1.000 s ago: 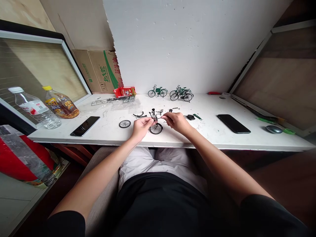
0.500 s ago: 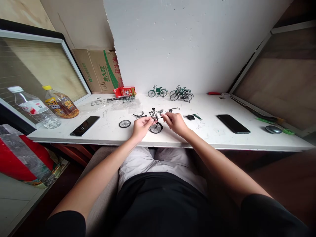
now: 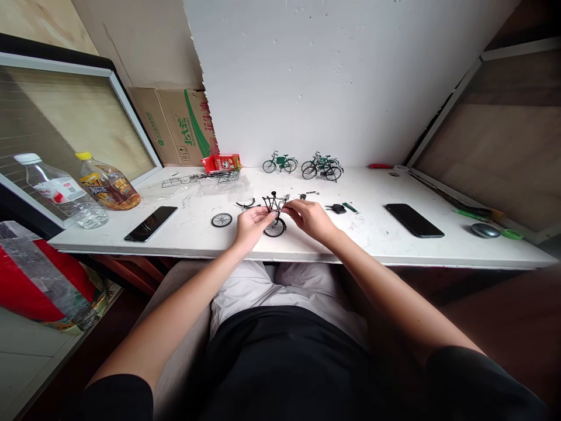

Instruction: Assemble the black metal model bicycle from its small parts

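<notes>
A small black model bicycle [image 3: 273, 211], partly built with one wheel fitted, stands near the front edge of the white table [image 3: 197, 237]. My left hand [image 3: 250, 225] pinches its frame from the left. My right hand [image 3: 309, 217] is closed on it from the right, fingertips at the frame's top. A loose black wheel [image 3: 221, 220] lies just left of my left hand. A curved black mudguard piece [image 3: 246, 204] lies behind it. Small dark parts [image 3: 337, 207] sit to the right of my right hand.
Three finished green model bicycles [image 3: 302, 164] stand by the back wall. Black phones lie at the left [image 3: 151, 223] and right [image 3: 414, 220]. Two bottles [image 3: 83, 193], a red packet [image 3: 221, 162], wire part frames [image 3: 199, 177], a mouse [image 3: 485, 230] and a cardboard box [image 3: 175, 126] surround the work spot.
My right hand has moved left and closed in on the model bicycle; the model has shifted slightly left between both hands. The left hand has barely moved.
</notes>
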Demonstrator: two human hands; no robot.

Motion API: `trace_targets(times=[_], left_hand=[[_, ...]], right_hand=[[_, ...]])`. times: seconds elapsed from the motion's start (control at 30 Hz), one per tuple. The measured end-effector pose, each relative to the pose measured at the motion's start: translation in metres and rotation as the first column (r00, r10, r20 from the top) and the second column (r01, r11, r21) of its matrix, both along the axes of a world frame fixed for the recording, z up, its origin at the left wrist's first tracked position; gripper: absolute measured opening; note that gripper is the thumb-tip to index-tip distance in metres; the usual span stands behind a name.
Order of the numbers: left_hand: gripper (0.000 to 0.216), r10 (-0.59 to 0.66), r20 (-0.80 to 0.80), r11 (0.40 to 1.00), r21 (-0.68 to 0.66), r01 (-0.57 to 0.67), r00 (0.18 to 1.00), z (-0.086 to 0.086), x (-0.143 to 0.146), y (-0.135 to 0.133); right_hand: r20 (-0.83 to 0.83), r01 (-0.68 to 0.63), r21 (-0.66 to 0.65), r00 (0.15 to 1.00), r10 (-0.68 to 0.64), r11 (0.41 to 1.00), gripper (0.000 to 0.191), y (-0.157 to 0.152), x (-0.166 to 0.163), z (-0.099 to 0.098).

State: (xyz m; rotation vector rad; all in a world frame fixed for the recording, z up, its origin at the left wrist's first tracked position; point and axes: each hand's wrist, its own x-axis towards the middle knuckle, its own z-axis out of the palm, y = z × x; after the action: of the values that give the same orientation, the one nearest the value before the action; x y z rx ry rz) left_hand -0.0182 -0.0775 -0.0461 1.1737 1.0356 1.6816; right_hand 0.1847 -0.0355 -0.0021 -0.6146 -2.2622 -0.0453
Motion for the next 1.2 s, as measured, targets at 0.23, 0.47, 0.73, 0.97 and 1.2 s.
trace_targets(times=[0.23, 0.47, 0.73, 0.97, 1.2], left_hand=[[0.045, -0.028, 0.030, 1.000, -0.008, 0.028, 0.999, 0.001, 0.000, -0.001], [0.053, -0.065, 0.098, 0.998, -0.021, 0.067, 0.993, 0.004, -0.001, -0.003], [0.051, -0.057, 0.083, 0.998, 0.001, 0.057, 0.995, 0.005, 0.002, -0.005], [0.048, -0.078, 0.133, 0.997, 0.001, 0.079, 0.988, 0.007, 0.002, -0.007], [0.051, -0.067, 0.124, 0.998, -0.007, 0.069, 0.990, 0.003, 0.000, -0.004]], right_hand=[[0.015, 0.006, 0.028, 1.000, -0.007, 1.000, 0.022, 0.001, 0.000, -0.002], [-0.061, 0.020, -0.067, 0.998, -0.024, 0.998, 0.019, -0.002, 0.001, 0.000], [-0.137, -0.091, -0.022, 0.987, 0.087, 0.996, 0.019, 0.008, 0.010, 0.002], [-0.105, -0.125, 0.007, 0.987, 0.125, 0.992, 0.025, 0.010, 0.012, 0.000], [-0.112, -0.108, -0.102, 0.989, 0.097, 0.989, 0.030, 0.008, 0.010, 0.003]])
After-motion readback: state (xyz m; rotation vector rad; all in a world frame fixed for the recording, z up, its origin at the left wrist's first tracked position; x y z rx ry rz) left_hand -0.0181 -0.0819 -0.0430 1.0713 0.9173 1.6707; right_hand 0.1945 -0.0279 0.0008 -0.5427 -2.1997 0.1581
